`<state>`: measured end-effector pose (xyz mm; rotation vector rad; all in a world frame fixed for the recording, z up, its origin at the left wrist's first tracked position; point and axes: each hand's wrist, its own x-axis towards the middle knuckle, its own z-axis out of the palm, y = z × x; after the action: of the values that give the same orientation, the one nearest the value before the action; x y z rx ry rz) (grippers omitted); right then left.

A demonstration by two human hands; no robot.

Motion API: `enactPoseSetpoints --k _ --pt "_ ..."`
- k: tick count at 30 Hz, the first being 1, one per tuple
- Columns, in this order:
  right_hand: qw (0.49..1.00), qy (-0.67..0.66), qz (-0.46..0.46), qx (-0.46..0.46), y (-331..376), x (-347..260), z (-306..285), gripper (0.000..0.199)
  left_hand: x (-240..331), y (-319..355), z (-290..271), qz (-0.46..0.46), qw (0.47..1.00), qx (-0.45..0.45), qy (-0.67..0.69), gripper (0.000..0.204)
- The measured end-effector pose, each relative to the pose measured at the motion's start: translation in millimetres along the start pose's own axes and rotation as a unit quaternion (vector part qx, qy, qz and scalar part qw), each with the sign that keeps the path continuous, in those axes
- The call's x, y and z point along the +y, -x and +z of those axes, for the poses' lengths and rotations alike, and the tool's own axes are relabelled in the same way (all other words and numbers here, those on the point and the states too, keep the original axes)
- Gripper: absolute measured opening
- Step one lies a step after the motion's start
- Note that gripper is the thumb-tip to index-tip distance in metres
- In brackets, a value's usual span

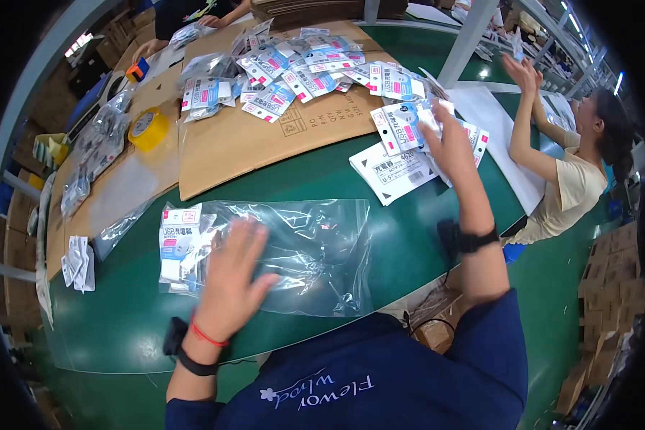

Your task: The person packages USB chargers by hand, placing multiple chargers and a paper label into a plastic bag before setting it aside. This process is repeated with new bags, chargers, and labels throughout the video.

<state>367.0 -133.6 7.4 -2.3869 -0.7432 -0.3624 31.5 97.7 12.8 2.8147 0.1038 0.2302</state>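
Observation:
A large clear plastic bag (315, 251) lies flat on the green table in front of me. Small white, blue and pink blister-type packets (181, 240) are inside its left end. Over the bag, beside those packets, my left hand (231, 279) is spread with the thumb apart, its fingers slightly blurred. Farther right, my right hand (450, 142) reaches over a cluster of similar packets (401, 127), fingers stretched and thumb apart. Its fingertips overlap the packets; whether they press on them is hard to see. Under that cluster rests a stack of white printed labels (390, 175).
A heap of packets (294, 68) covers the cardboard sheet (265, 154) at the back. Yellow tape (149, 129), bagged items (107, 129) and folded white papers (79, 265) lie leftward. A co-worker (577, 158) sits at right beside a metal post (469, 43); another person's arms show at the back.

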Motion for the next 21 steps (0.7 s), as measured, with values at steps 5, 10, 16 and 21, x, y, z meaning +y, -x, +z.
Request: enactPoseSetpoints --k 5,10,16,21 --pt "0.981 0.184 -0.040 0.045 -39.7 22.7 38.1 0.075 11.4 -19.2 45.8 0.081 0.994 -0.038 0.059 0.062" --pt "0.969 -0.205 0.002 0.140 -19.8 -29.4 39.9 0.079 32.4 -36.9 44.9 0.016 0.965 0.090 0.247 0.057" --pt "0.760 -0.623 0.012 -0.187 57.9 -137.1 48.3 0.064 19.7 -40.6 63.9 -0.149 0.804 0.143 0.557 0.048" --pt "0.963 -0.211 -0.034 -0.164 29.3 -82.4 32.9 0.058 25.8 -44.0 38.7 -0.184 0.547 0.322 0.750 0.040"
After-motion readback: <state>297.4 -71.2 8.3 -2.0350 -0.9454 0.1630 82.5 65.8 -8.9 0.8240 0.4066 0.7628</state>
